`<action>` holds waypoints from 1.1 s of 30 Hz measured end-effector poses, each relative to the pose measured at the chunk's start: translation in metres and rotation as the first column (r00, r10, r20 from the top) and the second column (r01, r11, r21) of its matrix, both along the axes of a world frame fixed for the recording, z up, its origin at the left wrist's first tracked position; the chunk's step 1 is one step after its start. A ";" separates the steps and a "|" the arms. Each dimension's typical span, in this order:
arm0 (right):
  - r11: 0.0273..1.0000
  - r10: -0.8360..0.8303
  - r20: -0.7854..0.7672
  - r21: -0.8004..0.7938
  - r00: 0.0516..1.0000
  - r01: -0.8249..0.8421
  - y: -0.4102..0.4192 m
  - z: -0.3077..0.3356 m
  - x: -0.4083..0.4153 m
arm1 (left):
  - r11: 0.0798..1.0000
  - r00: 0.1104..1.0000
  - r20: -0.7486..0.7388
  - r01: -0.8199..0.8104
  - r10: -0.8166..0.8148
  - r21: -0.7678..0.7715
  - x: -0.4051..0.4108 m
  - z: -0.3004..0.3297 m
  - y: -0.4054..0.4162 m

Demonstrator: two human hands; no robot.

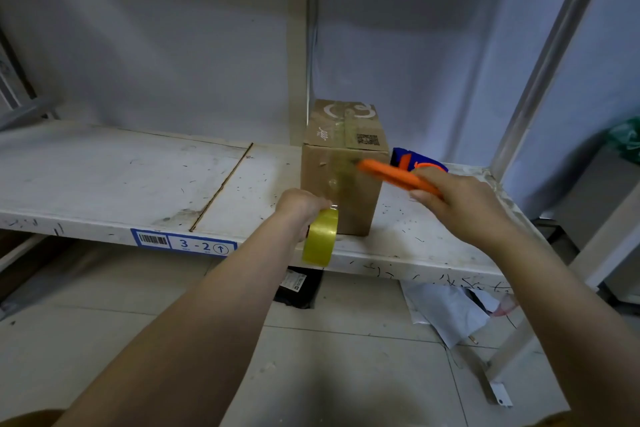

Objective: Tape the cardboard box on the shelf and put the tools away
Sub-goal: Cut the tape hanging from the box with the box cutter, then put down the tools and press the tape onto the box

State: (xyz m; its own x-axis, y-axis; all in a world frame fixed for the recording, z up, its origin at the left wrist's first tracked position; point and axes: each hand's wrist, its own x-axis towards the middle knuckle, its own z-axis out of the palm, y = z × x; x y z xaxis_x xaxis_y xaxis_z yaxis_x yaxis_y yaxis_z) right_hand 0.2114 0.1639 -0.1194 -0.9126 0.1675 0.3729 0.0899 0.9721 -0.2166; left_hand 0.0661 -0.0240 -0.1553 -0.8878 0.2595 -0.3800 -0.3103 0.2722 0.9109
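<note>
A small brown cardboard box [360,204] stands upright on the white shelf [138,180], with a strip of clear tape running over its top and down its front face. My left hand [299,206] grips a yellowish roll of tape [320,237] at the box's lower front, in front of the shelf edge. My right hand [457,199] holds an orange utility knife [391,175], its tip pointing left at the taped front face, near the top edge.
A blue and orange container [403,158] sits on the shelf behind my right hand, right of the box. A shelf post [298,45] rises behind the box. A blue label marked 3-2 [183,244] is on the shelf edge. Packages and paper [446,308] lie on the floor below.
</note>
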 end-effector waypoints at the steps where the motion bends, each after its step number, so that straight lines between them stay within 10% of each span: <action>1: 0.979 -0.033 -0.093 -0.203 0.995 0.013 0.001 -0.003 -0.001 | 1.000 1.000 -0.004 -0.001 0.001 -0.007 -0.001 -0.002 -0.001; 4: 0.783 -0.310 -0.241 -0.614 0.920 0.103 0.005 -0.016 -0.013 | 0.995 0.998 -0.067 -0.023 0.017 -0.097 -0.011 -0.004 -0.006; 10: 0.493 -0.419 0.154 -0.789 0.895 0.366 0.011 -0.061 -0.043 | 0.718 0.891 -0.424 -0.187 -0.163 -0.670 -0.038 0.003 -0.033; 21: 0.652 -0.515 0.477 -0.322 0.712 0.687 0.023 -0.110 -0.090 | 0.134 0.716 -0.258 -0.227 -0.649 -0.965 -0.072 -0.033 -0.048; 33: 0.684 -0.619 0.348 -0.203 0.704 0.701 0.021 -0.124 -0.090 | 0.175 0.665 -0.347 -0.313 -0.661 -0.934 -0.067 -0.046 -0.051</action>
State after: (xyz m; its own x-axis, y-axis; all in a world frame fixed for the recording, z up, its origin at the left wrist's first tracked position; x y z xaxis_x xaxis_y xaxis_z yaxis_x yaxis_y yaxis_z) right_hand 0.1218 0.1851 -0.2438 -0.5672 0.8235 -0.0108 0.7692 0.5250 -0.3642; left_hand -0.0007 -0.0748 -0.2010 -0.9293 0.3554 0.1001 0.3262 0.9172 -0.2287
